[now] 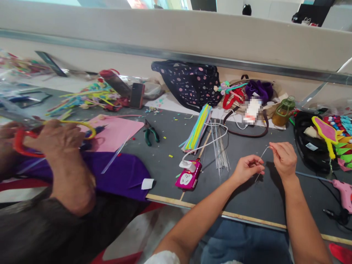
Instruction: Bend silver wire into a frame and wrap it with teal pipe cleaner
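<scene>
My left hand [248,169] pinches a thin pale wire [264,151] over the grey table, near its front edge. The wire's lower end sticks out below those fingers. Just to the right, my right hand [285,157] has its fingertips closed on the wire's upper end, where it bends over. To the left of my hands lies a loose bundle of straight thin wires [220,146]. Beside that is a bundle of blue, yellow and pink fuzzy stems [195,130].
A magenta power strip [189,176] with a white plug and cable sits left of my forearm. Green-handled pliers [150,134] lie farther left. A pink glue gun [343,193] is at the right. A co-worker's hand [59,137] holds orange-and-yellow-handled scissors. A dotted bag [192,82] stands behind.
</scene>
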`<state>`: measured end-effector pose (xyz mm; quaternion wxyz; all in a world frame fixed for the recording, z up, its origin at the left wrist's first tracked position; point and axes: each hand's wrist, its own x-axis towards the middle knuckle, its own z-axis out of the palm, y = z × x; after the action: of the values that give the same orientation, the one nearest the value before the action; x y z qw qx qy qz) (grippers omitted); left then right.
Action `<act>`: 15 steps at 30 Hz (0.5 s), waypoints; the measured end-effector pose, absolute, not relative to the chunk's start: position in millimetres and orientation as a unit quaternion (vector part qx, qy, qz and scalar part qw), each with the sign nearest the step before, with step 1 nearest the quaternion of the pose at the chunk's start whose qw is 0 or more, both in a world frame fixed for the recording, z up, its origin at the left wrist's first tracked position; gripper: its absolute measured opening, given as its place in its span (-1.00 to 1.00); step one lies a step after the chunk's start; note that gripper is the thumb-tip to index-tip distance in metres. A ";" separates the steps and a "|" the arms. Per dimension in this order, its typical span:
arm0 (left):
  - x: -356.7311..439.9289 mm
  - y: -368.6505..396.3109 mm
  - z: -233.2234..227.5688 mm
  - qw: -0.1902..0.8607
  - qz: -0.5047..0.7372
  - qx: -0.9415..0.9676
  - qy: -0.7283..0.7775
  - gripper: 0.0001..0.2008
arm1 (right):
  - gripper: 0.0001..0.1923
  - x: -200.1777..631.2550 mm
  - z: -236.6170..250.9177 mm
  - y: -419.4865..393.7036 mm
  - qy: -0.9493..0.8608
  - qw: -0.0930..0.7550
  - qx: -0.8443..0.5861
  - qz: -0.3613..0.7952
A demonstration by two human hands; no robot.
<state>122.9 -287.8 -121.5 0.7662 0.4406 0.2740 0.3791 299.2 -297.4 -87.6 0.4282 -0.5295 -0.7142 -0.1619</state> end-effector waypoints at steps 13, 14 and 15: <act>122.5 -285.6 -121.4 0.760 0.392 0.433 0.285 -0.58 | -0.81 299.6 -85.5 -296.4 -0.683 0.456 -0.566 -0.076; 121.3 -284.7 -120.6 0.765 0.390 0.427 0.284 -0.57 | -0.80 301.6 -85.1 -296.0 -0.673 0.469 -0.570 -0.046; 120.1 -283.7 -119.6 0.767 0.391 0.422 0.284 -0.57 | -0.79 304.0 -84.9 -295.7 -0.660 0.482 -0.576 -0.013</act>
<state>120.1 -283.7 -119.6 0.7675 0.4217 0.2838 0.3906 304.0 -295.7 -84.9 0.4821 -0.5760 -0.6600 -0.0128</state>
